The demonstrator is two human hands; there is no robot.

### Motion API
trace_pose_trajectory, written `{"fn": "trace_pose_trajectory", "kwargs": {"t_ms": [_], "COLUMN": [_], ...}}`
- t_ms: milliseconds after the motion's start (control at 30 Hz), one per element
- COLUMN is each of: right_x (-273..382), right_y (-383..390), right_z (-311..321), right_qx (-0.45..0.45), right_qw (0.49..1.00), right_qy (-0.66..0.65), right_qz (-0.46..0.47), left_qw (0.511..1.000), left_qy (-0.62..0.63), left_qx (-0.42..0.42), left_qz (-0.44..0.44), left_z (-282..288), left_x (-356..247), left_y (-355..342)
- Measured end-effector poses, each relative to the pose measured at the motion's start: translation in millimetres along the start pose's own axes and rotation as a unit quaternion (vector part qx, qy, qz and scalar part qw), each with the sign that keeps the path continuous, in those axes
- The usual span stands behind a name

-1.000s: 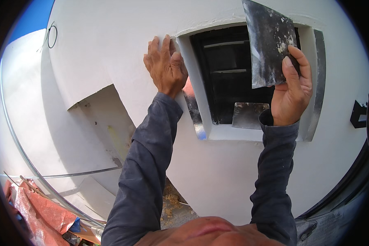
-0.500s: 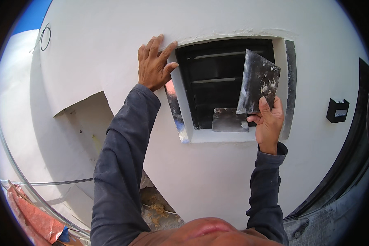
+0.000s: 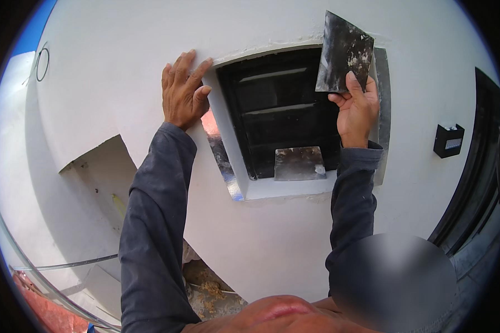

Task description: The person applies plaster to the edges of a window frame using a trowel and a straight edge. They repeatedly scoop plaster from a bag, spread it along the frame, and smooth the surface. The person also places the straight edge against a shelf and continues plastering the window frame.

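In my right hand is a dark square stone tile with white smears and pale crusted spots, pinched by its lower edge between thumb and fingers. It is held up before the upper right corner of a window opening with black horizontal slats. My left hand rests with fingers spread on the white wall, beside the opening's upper left corner. A second, smaller dark tile piece leans on the slats from the sill. Dark polished strips flank the opening: a left strip and a grey right strip.
A black box-shaped wall fixture is at the right, near a dark door frame. At the left are a wall recess, a wire loop and a reddish sheet low down. A blurred patch hides the lower right.
My right hand has lifted the tile from mid-window to the top right corner. My left hand stays spread at the upper left corner. The whole view has shifted slightly.
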State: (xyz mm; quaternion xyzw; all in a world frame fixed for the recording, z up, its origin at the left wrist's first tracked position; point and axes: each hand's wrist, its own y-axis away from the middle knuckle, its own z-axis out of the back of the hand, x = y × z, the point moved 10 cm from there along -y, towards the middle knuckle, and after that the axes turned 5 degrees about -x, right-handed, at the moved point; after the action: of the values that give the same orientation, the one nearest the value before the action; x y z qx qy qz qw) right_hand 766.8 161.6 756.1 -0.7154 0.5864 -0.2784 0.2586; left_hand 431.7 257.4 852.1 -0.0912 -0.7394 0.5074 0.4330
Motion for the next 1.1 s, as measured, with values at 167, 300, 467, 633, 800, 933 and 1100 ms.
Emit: {"fn": "trace_pose_trajectory", "kwargs": {"t_ms": [167, 300, 467, 633, 800, 933, 1100], "right_x": [-7, -20, -53, -87, -85, -89, -83], "right_y": [1, 11, 39, 62, 64, 63, 60], "right_z": [-9, -33, -81, -117, -122, -123, -123], "right_qx": [-0.027, -0.007, 0.076, 0.131, 0.153, 0.171, 0.168], "right_qw": [0.999, 0.999, 0.996, 0.983, 0.977, 0.966, 0.96], "right_qy": [0.028, 0.043, 0.038, 0.118, 0.149, 0.191, 0.219], "right_qz": [0.022, 0.028, -0.011, -0.045, -0.007, -0.019, 0.045], "left_qw": [1.0, 0.999, 0.993, 0.993, 0.995, 0.994, 0.994], "left_qy": [0.006, 0.014, 0.062, 0.051, 0.032, 0.035, 0.028], "left_qx": [-0.016, -0.044, -0.068, -0.089, -0.093, -0.098, -0.095], "left_qz": [0.001, 0.015, 0.067, 0.052, 0.033, 0.04, 0.041], "left_z": [3, 5, 11, 15, 14, 14, 14], "left_x": [-2, 1, 15, 14, 10, 10, 7], "left_y": [0, 2, 8, 10, 10, 10, 10]}}
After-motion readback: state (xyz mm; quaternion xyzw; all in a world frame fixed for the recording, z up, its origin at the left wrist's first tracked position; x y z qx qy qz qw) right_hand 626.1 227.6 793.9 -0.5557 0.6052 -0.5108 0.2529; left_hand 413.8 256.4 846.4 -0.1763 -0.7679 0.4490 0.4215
